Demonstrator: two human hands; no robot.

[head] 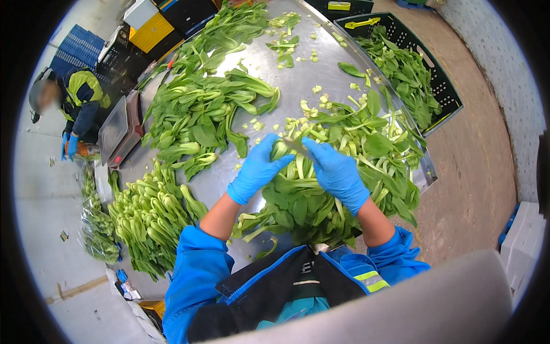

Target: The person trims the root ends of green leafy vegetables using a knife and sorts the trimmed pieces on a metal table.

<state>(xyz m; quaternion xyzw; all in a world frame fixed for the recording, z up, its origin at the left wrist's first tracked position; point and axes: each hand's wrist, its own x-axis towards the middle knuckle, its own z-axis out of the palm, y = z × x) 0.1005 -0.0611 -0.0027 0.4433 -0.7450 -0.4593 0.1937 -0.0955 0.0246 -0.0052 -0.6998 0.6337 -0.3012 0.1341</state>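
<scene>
Both my hands wear blue gloves above a stainless steel table (275,77). My left hand (261,165) grips a head of pak choi (279,150) near its base. In my right hand (333,170) is a knife (296,147), its blade, somewhat blurred, at the pak choi's base. Beneath and right of my hands lies a heap of loose pak choi leaves and stalks (378,146). Cut root ends (316,112) are scattered beyond. Whole pak choi (206,107) lie in a pile ahead to the left, and a neatly stacked bunch (150,215) lies nearer on the left.
A dark perforated crate (447,94) with leaves stands beyond the table's right edge. At the left are a weighing scale (118,129), a second knife with an orange-marked handle (172,62) and bagged greens (96,232). A co-worker (84,94) in blue gloves stands at the far left.
</scene>
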